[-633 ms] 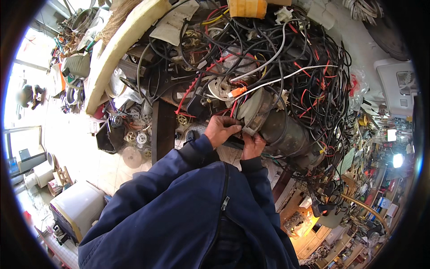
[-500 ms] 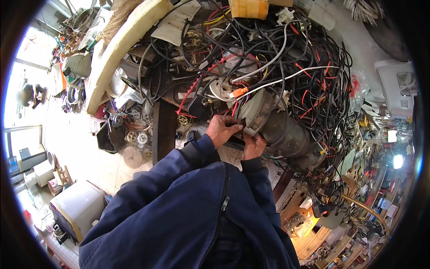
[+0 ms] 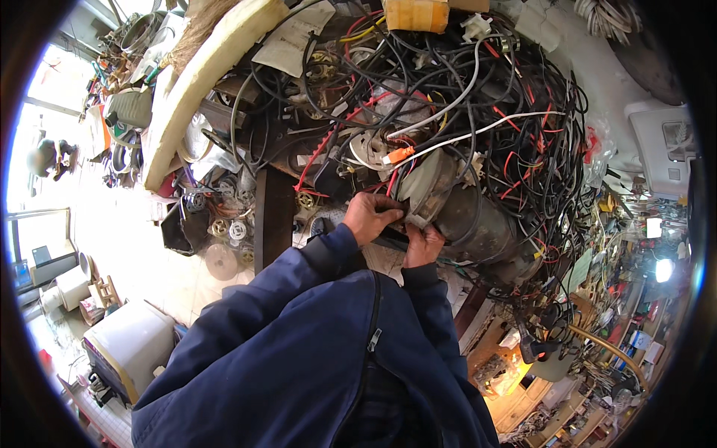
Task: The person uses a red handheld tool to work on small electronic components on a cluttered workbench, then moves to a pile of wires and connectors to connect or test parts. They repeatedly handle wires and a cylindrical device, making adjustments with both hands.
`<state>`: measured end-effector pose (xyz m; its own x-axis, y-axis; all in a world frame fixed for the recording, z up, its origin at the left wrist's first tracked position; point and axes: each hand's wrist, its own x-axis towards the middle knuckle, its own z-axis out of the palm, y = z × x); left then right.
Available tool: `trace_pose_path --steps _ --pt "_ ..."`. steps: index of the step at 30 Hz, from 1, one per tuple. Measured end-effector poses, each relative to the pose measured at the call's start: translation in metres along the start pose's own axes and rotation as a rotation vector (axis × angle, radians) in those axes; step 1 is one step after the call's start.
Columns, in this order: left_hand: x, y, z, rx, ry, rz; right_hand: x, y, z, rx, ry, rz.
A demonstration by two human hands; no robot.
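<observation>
A round, grey-green domed housing (image 3: 426,179) with a metal rim lies tilted at the edge of a cable heap, in front of a dark dirty metal cylinder (image 3: 478,224). At the housing's near left edge my left hand (image 3: 370,216) is closed, thumb and forefinger pinched together. Just right of it and a little lower, my right hand (image 3: 423,245) is closed with its fingertips at the lower end of the rim. Whatever lies between the fingers of either hand is hidden or too small to make out. An orange connector (image 3: 399,154) on a white cable rests behind the housing.
Tangled black and red cables (image 3: 448,82) cover the bench beyond my hands. A dark upright panel (image 3: 274,220) stands left of my hands, with white plastic wheels (image 3: 237,230) on the floor past it. Crowded shelves (image 3: 635,328) fill the right side. A white box-shaped appliance (image 3: 131,347) stands lower left.
</observation>
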<state>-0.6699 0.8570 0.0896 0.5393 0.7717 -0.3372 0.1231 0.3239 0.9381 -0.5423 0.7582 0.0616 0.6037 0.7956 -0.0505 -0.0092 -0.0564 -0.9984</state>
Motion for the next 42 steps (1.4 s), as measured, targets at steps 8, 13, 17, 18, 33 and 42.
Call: trace_pose_path --steps 8,13,17,18,33,42 --pt "-0.006 -0.005 -0.001 -0.100 -0.041 0.012 -0.001 0.003 0.001 0.070 0.026 0.039" --pt "-0.004 -0.016 -0.002 -0.308 -0.109 -0.024 0.000 0.002 -0.001 -0.063 0.030 0.022" --pt "-0.002 -0.022 -0.003 -0.362 -0.147 -0.040 -0.001 0.009 -0.004 -0.054 0.037 0.022" --pt "-0.002 -0.021 -0.003 -0.368 -0.152 -0.039 -0.001 0.012 -0.005 -0.058 0.037 0.025" --pt "-0.002 -0.014 -0.005 -0.287 -0.083 -0.073 -0.001 0.003 -0.003 -0.092 0.016 0.003" --pt "-0.003 -0.015 -0.007 -0.250 -0.134 -0.044 -0.001 0.001 -0.003 -0.107 0.017 -0.024"
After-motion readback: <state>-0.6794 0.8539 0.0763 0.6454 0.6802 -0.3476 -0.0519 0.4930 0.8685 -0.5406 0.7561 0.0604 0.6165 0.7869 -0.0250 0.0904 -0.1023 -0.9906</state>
